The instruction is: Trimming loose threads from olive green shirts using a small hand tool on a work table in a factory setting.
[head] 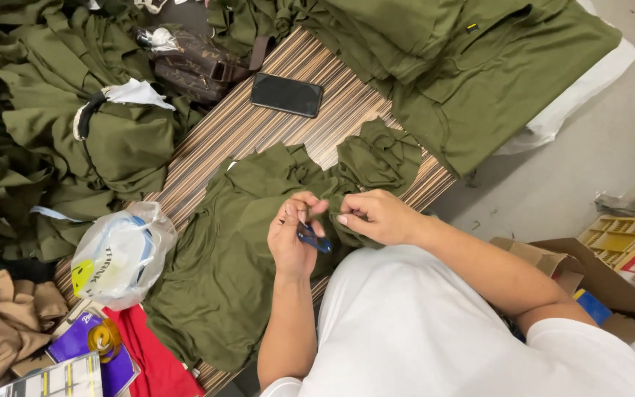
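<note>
We have the olive-green garment (229, 257) spread on the striped wooden table (259, 121) in front of us, and both hands meet over its right edge; our left hand (293, 239) is curled closed around a small blue-handled snipping tool (314, 239), whose blades we cannot make out; our right hand (376, 217) is pinched narrow on a fold of the same cloth, just beside the tool's tip. To do this trimming well, we judge the pinch should keep the fabric taut and lifted clear of the layer beneath, so that only a loose thread meets the blades; the tool should come in close to the pinching fingers but not against them, since a slip could nick the cloth or a fingertip; short, small snips look safer than a long one.

Beyond the grip, farther up the table, lies a dark phone (286, 94); past it and to the right sits a stack of folded green garments (464, 66); to the left of the grip a loose heap of green garments (53, 140) crowds the table edge, with a brown bag (196, 66) behind it; below and left of the grip rest a knotted plastic bag (119, 254), a red cloth (152, 356) and tan fabric (5, 323); to the right, on the grey floor (567, 176), stand cardboard boxes (604, 272).
</note>
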